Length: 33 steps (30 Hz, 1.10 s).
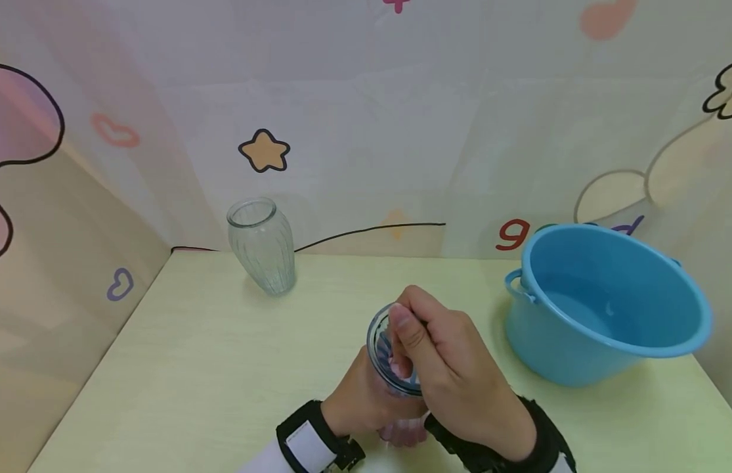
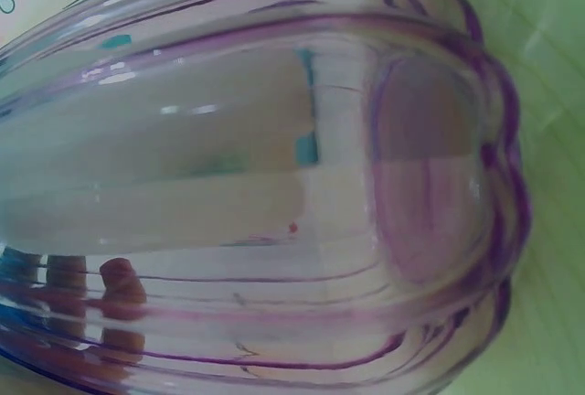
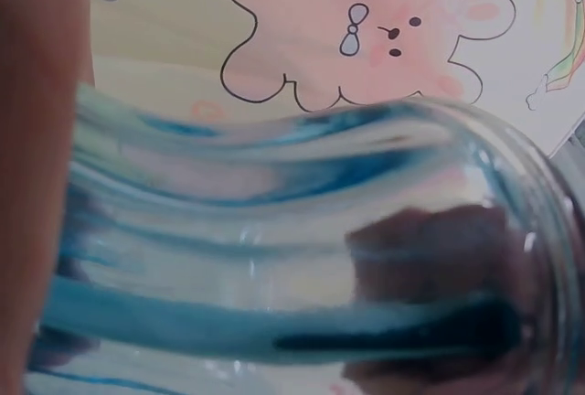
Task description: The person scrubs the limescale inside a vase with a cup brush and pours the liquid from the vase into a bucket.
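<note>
A ribbed glass vase (image 1: 402,433), tinted blue toward the mouth and purple-pink at the base, tilts in my left hand (image 1: 368,394), which grips its side. My right hand (image 1: 454,368) is at the vase's mouth, fingers curled and thumb bent over the rim. Some of its fingers reach into the opening; whether they pinch anything there is hidden. In the left wrist view the vase's purple scalloped base (image 2: 430,166) fills the picture. Close up in the right wrist view is the blue-streaked glass of the vase (image 3: 228,258). Dark shapes show through it, too blurred to name.
A clear ribbed vase (image 1: 265,256) stands at the back left of the pale table (image 1: 194,368). At the right is a large light-blue bucket (image 1: 572,355) with a side handle. Behind the table hangs a printed backdrop (image 1: 366,144).
</note>
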### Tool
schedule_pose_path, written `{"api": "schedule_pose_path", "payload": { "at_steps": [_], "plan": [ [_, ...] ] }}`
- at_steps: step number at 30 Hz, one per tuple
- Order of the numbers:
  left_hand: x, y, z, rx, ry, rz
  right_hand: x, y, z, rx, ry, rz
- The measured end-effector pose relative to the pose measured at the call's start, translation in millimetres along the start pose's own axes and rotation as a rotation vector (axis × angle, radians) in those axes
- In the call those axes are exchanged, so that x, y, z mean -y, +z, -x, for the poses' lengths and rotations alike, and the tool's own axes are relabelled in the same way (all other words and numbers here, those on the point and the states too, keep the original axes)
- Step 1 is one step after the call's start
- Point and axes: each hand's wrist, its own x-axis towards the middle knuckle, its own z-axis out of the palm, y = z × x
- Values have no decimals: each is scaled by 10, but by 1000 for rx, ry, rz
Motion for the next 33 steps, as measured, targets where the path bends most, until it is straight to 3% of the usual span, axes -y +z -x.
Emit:
{"api": "schedule_pose_path", "payload": {
  "at_steps": [10,14,18,24,27,33],
  "plan": [
    [-1,-10,-3,11,1,51,-8,-2,-3,-137,-109,-138],
    [6,-14,-13,-3,-1,75,-2,-36,-3,-190,-196,-208],
    [11,0,-8,-31,-34,58,-55,-74,27,-225,-308,-286],
    [12,13,-5,-74,-71,-14,-100,-121,49,-242,-406,-320],
    [15,13,-10,-77,-60,-23,-89,-117,50,-235,-410,-296],
    [19,6,-19,-44,-34,-21,-67,-124,78,-225,-307,-220]
  ]
}}
